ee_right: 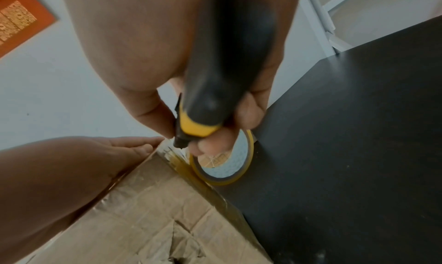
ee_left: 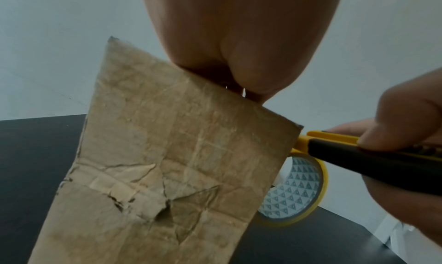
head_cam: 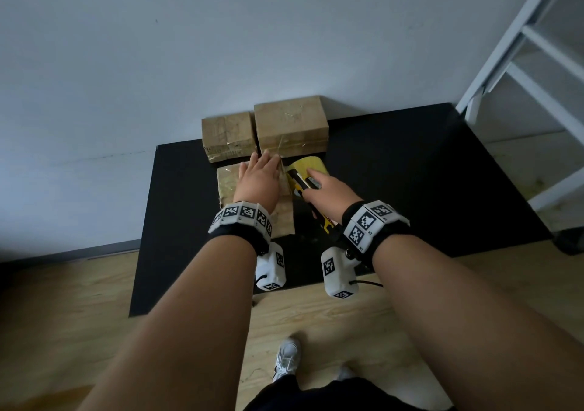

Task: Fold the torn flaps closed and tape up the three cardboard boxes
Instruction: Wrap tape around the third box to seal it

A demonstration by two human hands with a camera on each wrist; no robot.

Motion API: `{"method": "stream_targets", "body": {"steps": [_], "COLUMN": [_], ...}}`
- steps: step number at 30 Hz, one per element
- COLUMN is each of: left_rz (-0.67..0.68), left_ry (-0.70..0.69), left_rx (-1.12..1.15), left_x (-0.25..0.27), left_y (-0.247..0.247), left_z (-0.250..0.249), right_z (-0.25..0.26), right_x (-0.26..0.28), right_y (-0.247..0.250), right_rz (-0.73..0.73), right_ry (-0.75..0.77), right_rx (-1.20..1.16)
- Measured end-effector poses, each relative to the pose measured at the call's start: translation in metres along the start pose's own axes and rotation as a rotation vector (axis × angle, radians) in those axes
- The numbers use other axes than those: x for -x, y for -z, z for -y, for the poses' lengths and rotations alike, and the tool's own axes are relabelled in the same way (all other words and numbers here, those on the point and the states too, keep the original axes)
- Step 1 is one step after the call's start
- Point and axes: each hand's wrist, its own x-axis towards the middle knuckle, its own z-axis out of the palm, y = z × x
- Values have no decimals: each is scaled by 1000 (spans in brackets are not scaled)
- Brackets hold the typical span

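Three worn cardboard boxes sit on a black mat [head_cam: 410,173]: a small one at the back left [head_cam: 228,137], a larger one at the back right [head_cam: 290,126] and a near one [head_cam: 226,183]. My left hand [head_cam: 257,173] lies flat on top of the near box [ee_left: 167,164], fingers straight and reaching its far edge. My right hand [head_cam: 325,189] grips a yellow and black utility knife [head_cam: 298,183], whose tip [ee_right: 180,144] is at the box's far right corner, where shiny tape runs down the edge. A yellow tape roll [ee_right: 227,166] lies on the mat against that corner.
The mat lies on a wooden floor [head_cam: 79,300] against a pale wall. A white frame with rungs [head_cam: 521,63] stands at the right. My white shoe [head_cam: 286,360] is on the floor below my arms. An orange panel [ee_right: 21,16] hangs on the wall.
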Motion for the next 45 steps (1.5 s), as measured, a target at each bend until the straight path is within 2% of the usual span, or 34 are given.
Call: {"method": "stream_targets", "body": {"steps": [16,20,24,29,32,35,41,45], "left_rz": [-22,-17,-58,-118,-146,-172,-232,-263], "left_ry": [-1,7,17,28,26,15,6,6], "left_rx": [11,13,64,126,129,122,133,137], "left_x": [-8,-9,-7,-3,-3,-4,-3,-3], "left_y": [-2,-3,-3,-5,-6,-8,-14,-16], "left_z": [-2,-1,0,-3,-2,-1,0,2], "right_z": [1,-2,-6,-27,-47,-70,-92,-104], "right_x": [-1,2,0,-18,-34,-55,-83,-93], "right_y": [8,12,18,25,22,11,-13,-25], "right_rz": [105,77,-19,-249,-261,-292,-153,-118], "right_ry": [53,51,33,-105,-243,-314,-514,-511], "right_rx": [278,152,-86,-266,-254,-137,101,286]}}
